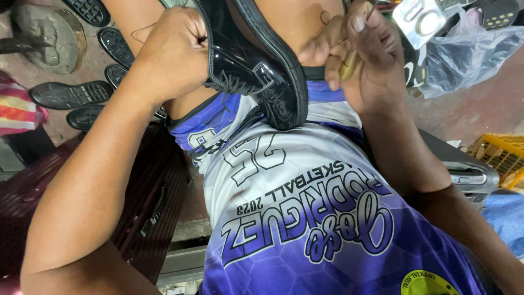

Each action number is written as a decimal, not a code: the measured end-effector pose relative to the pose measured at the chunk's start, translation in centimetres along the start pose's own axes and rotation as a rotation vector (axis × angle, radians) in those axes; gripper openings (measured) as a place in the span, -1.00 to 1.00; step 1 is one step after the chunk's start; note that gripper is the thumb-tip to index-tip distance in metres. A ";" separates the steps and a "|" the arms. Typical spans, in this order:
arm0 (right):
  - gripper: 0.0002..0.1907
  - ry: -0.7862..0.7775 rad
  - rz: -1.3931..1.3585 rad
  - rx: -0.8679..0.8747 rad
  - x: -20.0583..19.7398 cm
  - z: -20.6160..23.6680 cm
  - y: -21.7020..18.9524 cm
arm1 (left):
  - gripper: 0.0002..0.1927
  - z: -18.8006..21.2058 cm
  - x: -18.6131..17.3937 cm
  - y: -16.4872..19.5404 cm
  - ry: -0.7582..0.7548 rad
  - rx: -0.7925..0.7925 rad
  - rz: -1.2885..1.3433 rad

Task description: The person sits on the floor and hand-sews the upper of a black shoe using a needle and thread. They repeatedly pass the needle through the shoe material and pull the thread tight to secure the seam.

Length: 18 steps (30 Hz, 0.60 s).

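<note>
A glossy black leather shoe (256, 65) rests between my thighs, its toe pointing down toward my purple and white jersey shorts (305, 207). My left hand (172, 52) is closed in a fist against the shoe's left side, pinching a thin thread. My right hand (355, 49) sits at the shoe's right edge, fingers closed around a small brass-coloured tool handle (349, 68), with a thin thread running by the fingers. The tool's tip is hidden behind the shoe.
Several loose black shoe soles (71, 94) lie on the concrete floor at upper left beside a round stone block (52, 35). A dark maroon case (147, 196) sits at my left. A clear plastic bag (469, 54) and a yellow crate (502, 155) are at right.
</note>
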State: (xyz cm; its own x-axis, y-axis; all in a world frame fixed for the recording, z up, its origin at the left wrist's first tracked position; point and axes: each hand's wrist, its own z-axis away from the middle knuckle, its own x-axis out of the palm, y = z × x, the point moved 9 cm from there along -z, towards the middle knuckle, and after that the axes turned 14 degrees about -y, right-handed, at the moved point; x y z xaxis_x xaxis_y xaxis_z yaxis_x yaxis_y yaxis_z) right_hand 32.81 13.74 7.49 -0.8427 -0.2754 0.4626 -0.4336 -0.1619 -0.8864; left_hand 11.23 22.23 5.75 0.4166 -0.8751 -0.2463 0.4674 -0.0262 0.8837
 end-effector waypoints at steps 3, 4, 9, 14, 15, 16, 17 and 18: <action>-0.64 -0.011 -0.134 0.011 0.1 0.1 1.9 | -0.79 -0.1 0.4 0.1 -0.023 0.048 0.090; -0.57 0.029 -0.181 0.040 0.0 0.3 2.9 | -0.81 0.0 0.4 0.2 -0.037 0.067 0.105; -0.56 0.006 -0.137 0.080 -0.7 -0.8 2.9 | -0.86 0.4 -0.7 0.2 -0.051 -0.067 -0.129; -0.83 0.028 0.321 0.088 -0.9 -1.9 -3.2 | -0.82 -0.9 -1.6 2.3 -0.062 0.176 -0.342; -0.88 0.038 0.490 0.083 -0.6 -1.8 -4.9 | -0.79 -0.9 -1.8 3.2 -0.010 0.279 -0.461; -0.91 0.037 0.671 0.082 -0.3 -1.8 -6.4 | -0.82 -1.3 -1.7 2.7 -0.013 0.243 -0.521; -0.92 0.024 0.856 0.080 0.4 -1.8 -7.6 | -0.84 -1.5 -1.7 2.3 -0.014 0.201 -0.580; -0.89 -0.037 1.025 0.101 1.3 -2.0 -8.1 | -0.84 -1.6 -1.7 1.8 -0.019 0.154 -0.637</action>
State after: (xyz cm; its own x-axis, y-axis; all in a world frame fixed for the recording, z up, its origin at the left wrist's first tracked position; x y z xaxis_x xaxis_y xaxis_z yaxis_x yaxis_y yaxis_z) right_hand 34.60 16.57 15.27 -0.7812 -0.3551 -0.5134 0.5185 0.0889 -0.8504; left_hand 12.61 24.44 7.07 0.0805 -0.6741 -0.7343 0.5004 -0.6098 0.6146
